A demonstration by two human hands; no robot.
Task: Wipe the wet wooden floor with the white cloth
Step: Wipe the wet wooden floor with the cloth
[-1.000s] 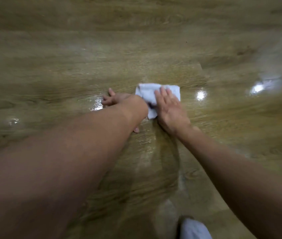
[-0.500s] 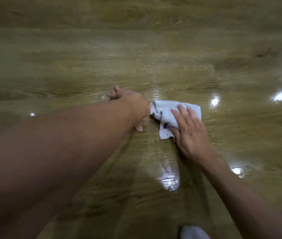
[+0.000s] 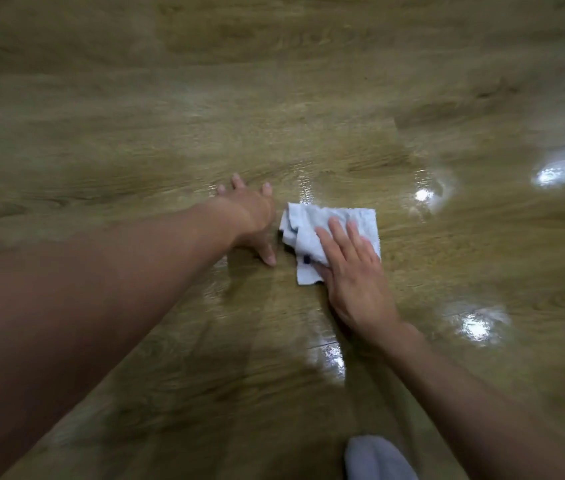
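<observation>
Though left hand [image 3: 250, 216] stays planted, white cloth [image 3: 312, 220] slid right.

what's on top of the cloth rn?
Right hand, fingers straight, presses flat on the near right part of the cloth. Left hand rests on the floor beside it, not on it. Cloth under the palm and floor under the cloth are covered.

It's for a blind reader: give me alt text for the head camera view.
A right hand presses a crumpled white cloth onto a glossy wet wooden floor, fingers straight; the left hand rests open on the floor just beside the cloth. Lights glint off wet patches to the right.
</observation>
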